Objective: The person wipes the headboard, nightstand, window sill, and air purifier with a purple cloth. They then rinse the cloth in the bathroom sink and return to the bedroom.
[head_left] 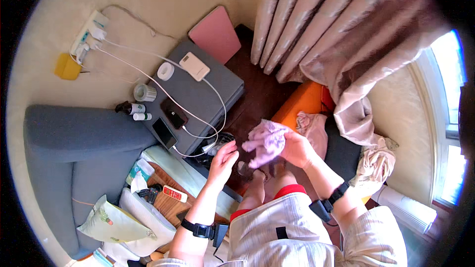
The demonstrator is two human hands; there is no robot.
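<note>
A crumpled lilac cloth [265,141] hangs in front of me at the middle of the view; its exact kind cannot be made out. My right hand [297,149] is closed on the cloth's right side, with the fingertips partly hidden by it. To the left, my left hand [223,162] is held up with its fingers stretched out and nothing in them. A small gap separates it from the cloth. Below both hands are my legs and the dark floor.
A grey bedside table [215,100] at the far left bears phones, a power bank [195,66] and cables. Left stands a grey bed headboard [84,133], with pillows, a tissue pack and a remote control [175,194] nearby. Clothes [312,131] lie at right beneath the curtain [341,44].
</note>
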